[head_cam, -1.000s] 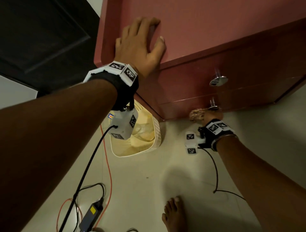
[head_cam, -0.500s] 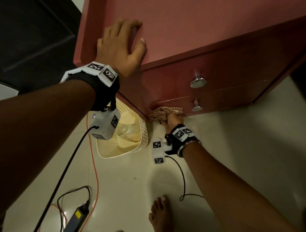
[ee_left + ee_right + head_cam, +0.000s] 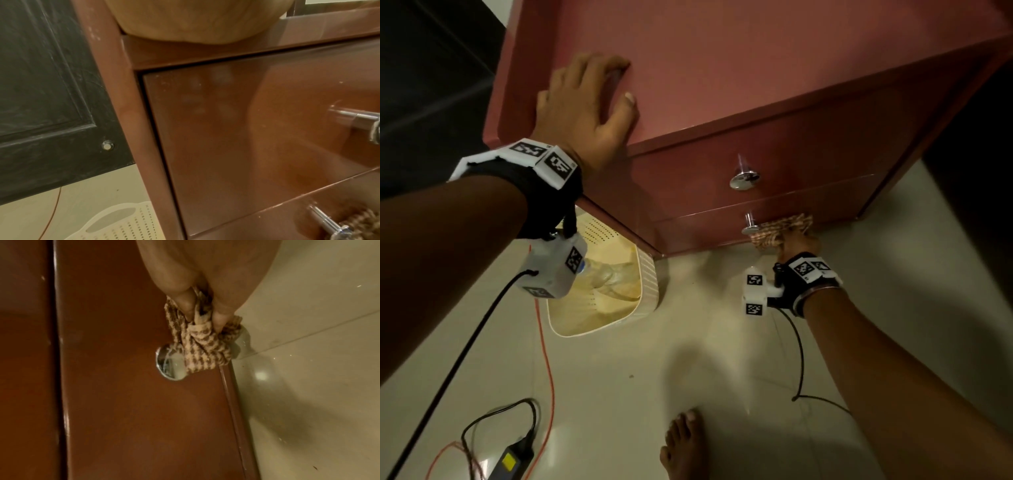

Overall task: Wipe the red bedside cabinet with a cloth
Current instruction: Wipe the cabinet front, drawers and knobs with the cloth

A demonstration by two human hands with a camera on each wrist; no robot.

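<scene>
The right hand (image 3: 796,245) gripped the bunched cloth (image 3: 782,229) against the red cabinet's (image 3: 756,68) lower drawer front, just right of its knob (image 3: 749,229). The left hand (image 3: 585,106) lay flat on top. Next, likely, sweeping rightward along the drawer.

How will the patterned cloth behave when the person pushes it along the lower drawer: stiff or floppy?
Probably floppy: the cloth is bunched into soft folds where the right hand grips it. It looks light, since a few fingers hold the whole wad. It may snag on the lower knob, which it already partly covers.
</scene>
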